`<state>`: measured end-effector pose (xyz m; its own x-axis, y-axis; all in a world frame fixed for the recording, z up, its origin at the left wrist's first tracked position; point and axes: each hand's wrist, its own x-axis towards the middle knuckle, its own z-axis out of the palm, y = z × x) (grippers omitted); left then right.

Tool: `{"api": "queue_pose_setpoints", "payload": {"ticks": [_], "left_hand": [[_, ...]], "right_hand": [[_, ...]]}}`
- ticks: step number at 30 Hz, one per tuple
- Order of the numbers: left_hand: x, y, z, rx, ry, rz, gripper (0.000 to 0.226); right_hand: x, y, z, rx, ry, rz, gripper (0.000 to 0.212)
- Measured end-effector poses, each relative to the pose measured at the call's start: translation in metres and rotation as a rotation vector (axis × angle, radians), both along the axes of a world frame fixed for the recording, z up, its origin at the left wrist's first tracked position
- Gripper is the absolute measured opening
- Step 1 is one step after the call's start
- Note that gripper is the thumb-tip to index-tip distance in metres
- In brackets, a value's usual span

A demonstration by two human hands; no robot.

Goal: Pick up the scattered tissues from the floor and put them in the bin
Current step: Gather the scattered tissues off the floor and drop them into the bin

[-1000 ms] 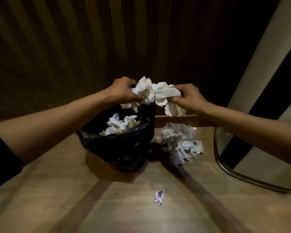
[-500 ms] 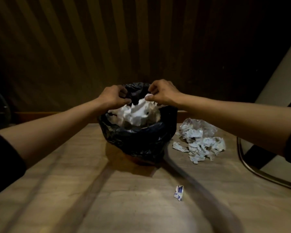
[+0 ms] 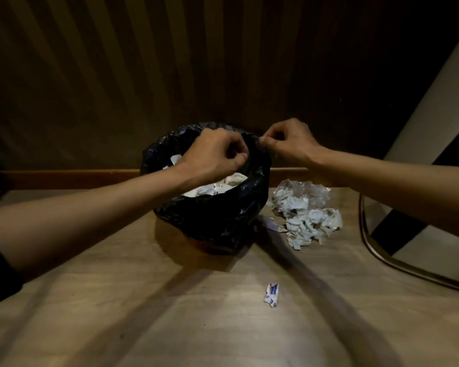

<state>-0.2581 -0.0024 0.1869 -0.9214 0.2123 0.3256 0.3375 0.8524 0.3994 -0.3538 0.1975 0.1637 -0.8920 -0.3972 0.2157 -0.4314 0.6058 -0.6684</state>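
Observation:
A bin lined with a black bag (image 3: 210, 221) stands on the wooden floor against the wall, with white crumpled tissues (image 3: 223, 184) heaped inside it. My left hand (image 3: 212, 154) is over the bin's mouth, fingers curled shut at the bag's far rim. My right hand (image 3: 289, 144) pinches the same rim just to the right of it. A pile of crumpled tissues (image 3: 305, 215) lies on the floor right of the bin. One small scrap with blue print (image 3: 271, 294) lies alone in front of the bin.
A slatted wooden wall (image 3: 143, 75) with a skirting board (image 3: 64, 177) rises behind the bin. A curved metal frame (image 3: 366, 234) borders the floor at the right. Crinkled clear plastic (image 3: 310, 189) lies at the back of the pile.
Both hands carried a bundle of tissues to the bin and let it go inside. They have since moved to the bag's far rim and closed on it.

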Motion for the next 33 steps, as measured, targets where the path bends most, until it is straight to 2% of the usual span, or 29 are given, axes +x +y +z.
{"api": "queue_pose_setpoints", "payload": {"ticks": [4,7,9,13,16,18,21,25,29,33], "left_hand": [[0.008,0.034,-0.021,-0.072,0.014,-0.125,0.015],[0.013,0.058,-0.048,-0.217,0.081,-0.262,0.009],[0.017,0.074,-0.072,-0.310,0.058,-0.324,0.007],[0.029,0.098,-0.135,-0.444,-0.186,-0.389,0.013],[0.038,0.105,-0.191,-0.571,-0.524,-0.480,0.041],[0.044,0.106,-0.227,-0.605,-0.662,-0.506,0.052],[0.052,0.104,-0.268,-0.535,-0.735,-0.447,0.055],[0.056,0.098,-0.296,-0.428,-0.701,-0.472,0.052],[0.054,0.096,-0.309,-0.302,-0.690,-0.458,0.039],[0.038,0.103,-0.310,-0.274,-0.654,-0.466,0.025]], "right_hand": [[0.004,0.038,-0.018,0.029,-0.041,-0.053,0.015],[0.006,0.064,-0.044,0.112,-0.086,-0.125,0.011],[0.007,0.080,-0.065,0.177,-0.132,-0.141,0.010],[0.018,0.112,-0.106,0.357,-0.137,-0.069,0.009],[0.022,0.137,-0.135,0.545,-0.139,0.061,0.010],[0.023,0.154,-0.152,0.645,-0.166,0.112,0.011],[0.022,0.177,-0.175,0.733,-0.196,0.143,0.014],[0.020,0.191,-0.200,0.777,-0.227,0.141,0.015],[0.013,0.195,-0.221,0.746,-0.230,0.124,0.013],[0.000,0.196,-0.237,0.666,-0.171,0.017,0.013]]}}
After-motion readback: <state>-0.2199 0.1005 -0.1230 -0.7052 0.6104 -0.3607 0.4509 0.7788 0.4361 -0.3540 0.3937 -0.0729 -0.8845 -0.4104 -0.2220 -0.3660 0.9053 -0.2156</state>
